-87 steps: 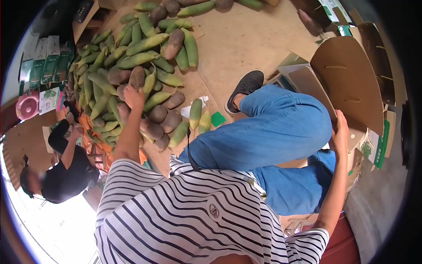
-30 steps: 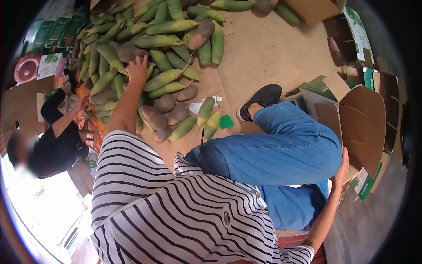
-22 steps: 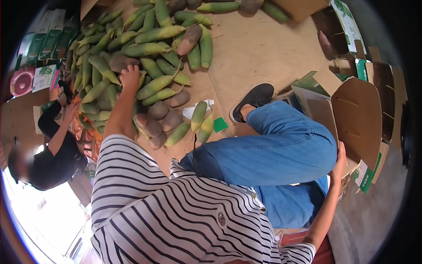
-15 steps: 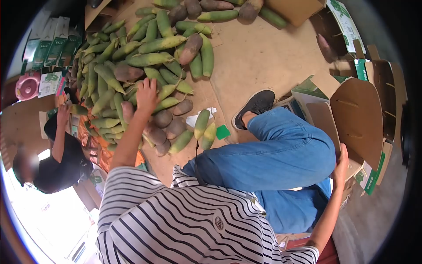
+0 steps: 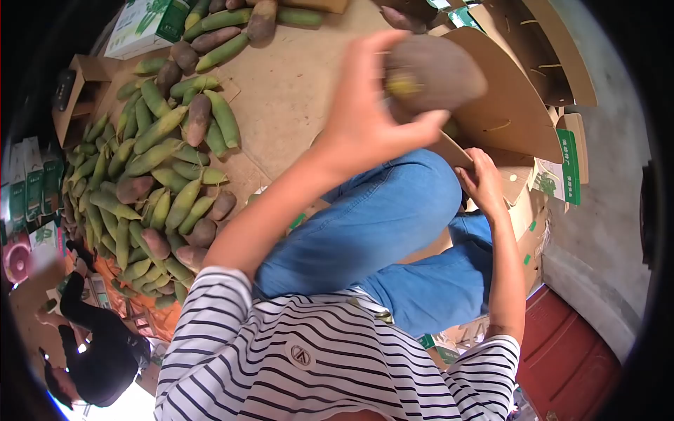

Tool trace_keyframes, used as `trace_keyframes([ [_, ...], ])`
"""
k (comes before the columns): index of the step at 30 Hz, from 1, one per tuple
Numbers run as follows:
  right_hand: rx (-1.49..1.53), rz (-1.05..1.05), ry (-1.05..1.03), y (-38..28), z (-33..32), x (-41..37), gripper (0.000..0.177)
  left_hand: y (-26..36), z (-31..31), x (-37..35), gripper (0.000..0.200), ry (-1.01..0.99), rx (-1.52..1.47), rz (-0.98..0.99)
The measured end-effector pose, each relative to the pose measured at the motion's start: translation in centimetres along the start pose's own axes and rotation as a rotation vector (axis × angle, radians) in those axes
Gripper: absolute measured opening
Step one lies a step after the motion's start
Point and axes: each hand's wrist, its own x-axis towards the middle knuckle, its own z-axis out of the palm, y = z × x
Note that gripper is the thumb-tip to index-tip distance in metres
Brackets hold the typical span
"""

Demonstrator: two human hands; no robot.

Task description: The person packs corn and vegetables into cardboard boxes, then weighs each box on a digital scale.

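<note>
Dark root: We had it lifted well apart from the pile, beside the raised flap; its outline was blurred.
Left hand: We opened it wide, in a curve, with the thumb on the near side and the fingers on the far side, probably because 1 thick, round root needed such a grip.
Right hand: We had it partly closed, the fingers bent over the edge of the carton wall, probably to steady it.
Open carton: It stood just beside our bent knee, maybe so that both hands could reach it.
Green vegetables: They lay heaped with other dark roots on the brown board.
</note>
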Motion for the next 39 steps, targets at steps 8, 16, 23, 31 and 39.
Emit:
trace_keyframes([
  [8,-0.034,-0.052,0.08,2.1,1.3,-0.7,0.034,-6.6,-3.0,-4.6,0.052,-0.139,0.478,-0.067],
  [16,0.012,0.0,0.054,1.6,1.1,-0.5,0.035,-14.5,-30.1,-29.2,0.049,0.183,1.38,-0.494],
  [23,0.256,0.169,-0.056,3.9,1.7,-0.5,0.037,-13.4,-47.3,-42.6,0.075,0.258,1.321,-1.601],
  [31,0.242,0.189,-0.074,0.8,1.1,0.0,0.032,-11.4,-44.0,-38.4,0.086,0.275,1.47,-1.7],
  [39,-0.02,-0.012,0.062,1.2,1.0,-0.4,0.034,-16.1,-48.4,-42.0,0.085,-0.138,1.441,-1.653],
])
